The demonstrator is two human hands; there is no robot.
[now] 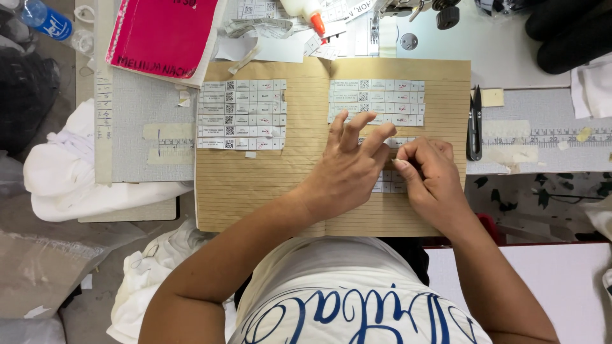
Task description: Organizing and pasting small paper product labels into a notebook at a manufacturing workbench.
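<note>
Brown ruled paper, an open notebook (268,185), fills the middle of the head view, its spine running top to bottom at centre frame. On its left page sit five neat rows of white printed labels (241,114); on the right page, upper part, four more rows of the same labels (376,102). Below those, the left hand (347,169) lies with fingers spread and pressed flat on the page, covering part of a further label row (390,181). The right hand (430,178), just beside it and touching it at the fingertips, is curled, thumb and forefinger pinched together on a small label at the page; the label itself is mostly hidden. Right of the notebook, black thread snips (474,124) lie on the grey table (146,102). A pink-covered book (162,32) rests at upper left, a glue bottle with an orange tip (309,13) at top centre, white cloth (70,172) at left.
</note>
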